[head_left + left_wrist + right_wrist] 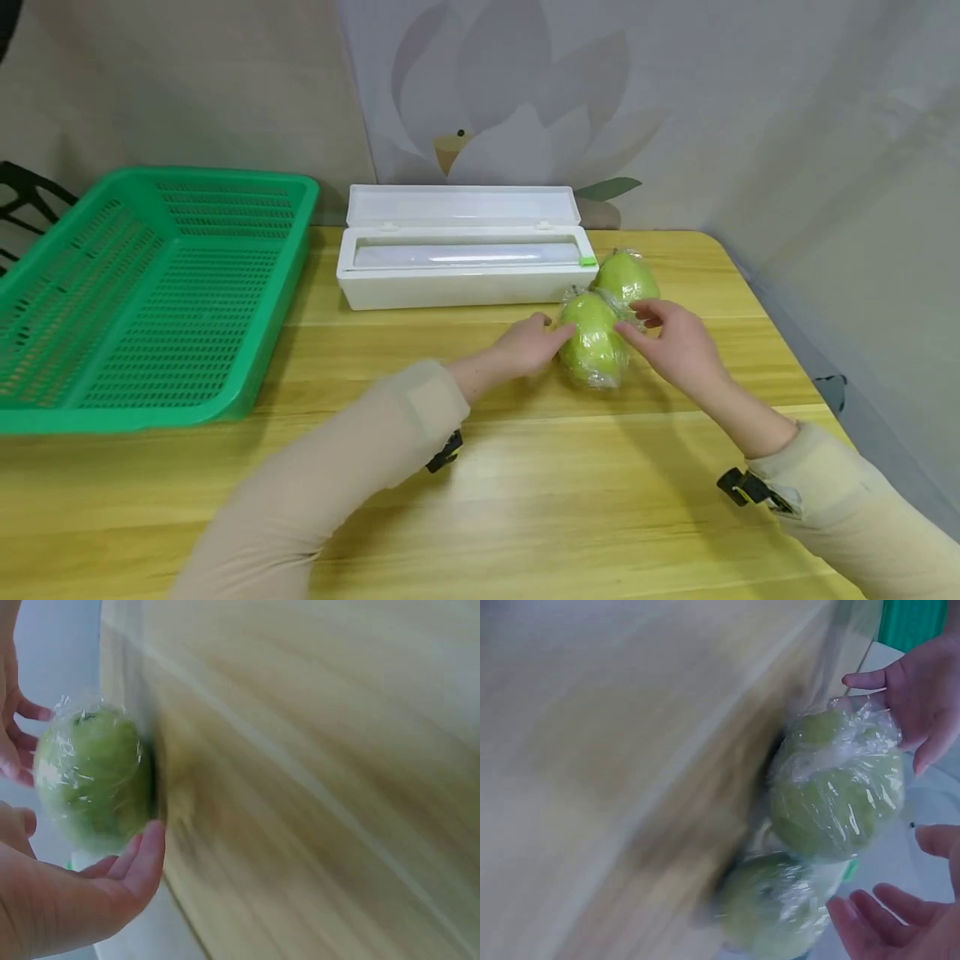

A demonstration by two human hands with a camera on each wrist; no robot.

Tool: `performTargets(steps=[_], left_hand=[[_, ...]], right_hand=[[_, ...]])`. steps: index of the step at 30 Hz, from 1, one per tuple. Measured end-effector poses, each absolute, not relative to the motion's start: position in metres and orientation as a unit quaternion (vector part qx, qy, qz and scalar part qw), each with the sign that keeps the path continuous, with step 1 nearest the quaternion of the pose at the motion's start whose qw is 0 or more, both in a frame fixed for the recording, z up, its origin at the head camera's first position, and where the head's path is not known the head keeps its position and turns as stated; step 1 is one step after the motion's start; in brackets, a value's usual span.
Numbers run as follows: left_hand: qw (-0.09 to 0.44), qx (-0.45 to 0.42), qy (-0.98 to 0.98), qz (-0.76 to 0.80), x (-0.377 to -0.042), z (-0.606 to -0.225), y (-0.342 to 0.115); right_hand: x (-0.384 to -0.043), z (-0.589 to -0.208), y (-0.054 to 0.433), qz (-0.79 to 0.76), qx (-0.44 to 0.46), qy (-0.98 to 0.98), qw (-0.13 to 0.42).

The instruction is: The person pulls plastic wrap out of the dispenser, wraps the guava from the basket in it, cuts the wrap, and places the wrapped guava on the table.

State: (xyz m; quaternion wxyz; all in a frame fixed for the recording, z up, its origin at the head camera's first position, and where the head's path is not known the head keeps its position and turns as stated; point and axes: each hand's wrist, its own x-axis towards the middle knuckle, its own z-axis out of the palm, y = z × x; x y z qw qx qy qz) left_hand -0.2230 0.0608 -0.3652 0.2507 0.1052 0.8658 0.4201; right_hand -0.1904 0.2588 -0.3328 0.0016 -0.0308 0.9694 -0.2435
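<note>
A green pear wrapped in clear cling film lies on the table, its film shiny and crinkled. My left hand is at its left side, thumb and fingers loosely spread at the film; in the left wrist view those fingers come close to the pear's underside. On the other side, my right hand is held with thumb and fingers apart. The right wrist view shows its fingers a little away from the wrapped fruit. A second wrapped green pear lies just behind the first, right up against it.
A white cling film box with its lid raised stands behind the pears, a film roll inside and a green slider at its right end. At the left is a green plastic basket. A patterned curtain hangs behind the wooden table.
</note>
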Motion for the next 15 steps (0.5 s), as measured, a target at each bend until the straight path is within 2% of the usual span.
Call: performTargets(steps=[6,15], left_hand=[[0.196,0.105,0.872,0.436,-0.228,-0.356,0.026],[0.088,0.15,0.912,0.372,-0.231,-0.35,-0.014]], right_hand=[[-0.191,-0.32,0.236,-0.198,-0.064,0.977,-0.041],[-0.202,-0.317,0.207,-0.155,-0.121,0.98,-0.037]])
